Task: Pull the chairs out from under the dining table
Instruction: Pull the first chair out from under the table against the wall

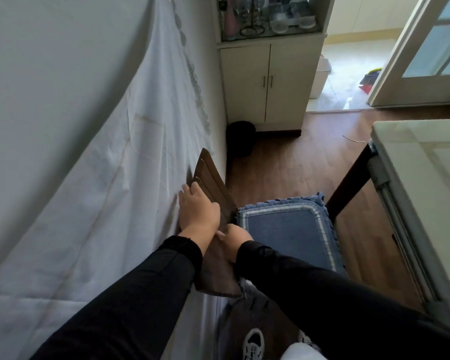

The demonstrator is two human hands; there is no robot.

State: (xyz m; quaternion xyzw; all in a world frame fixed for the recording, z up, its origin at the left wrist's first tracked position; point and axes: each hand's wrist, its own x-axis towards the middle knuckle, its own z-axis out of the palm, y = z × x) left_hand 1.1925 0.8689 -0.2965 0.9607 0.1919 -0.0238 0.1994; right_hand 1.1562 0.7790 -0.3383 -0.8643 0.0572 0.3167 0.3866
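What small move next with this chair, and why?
Probably let go. Both hands, left hand and right hand, grip the brown wooden chair back, already against the white sheet; the blue seat cushion sits clear of the pale dining table.

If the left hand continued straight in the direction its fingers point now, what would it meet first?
The left hand grips the chair backrest, fingers pointing up-left at the white sheet over the wall. It would probably meet that sheet first, almost immediately; depth is unclear.
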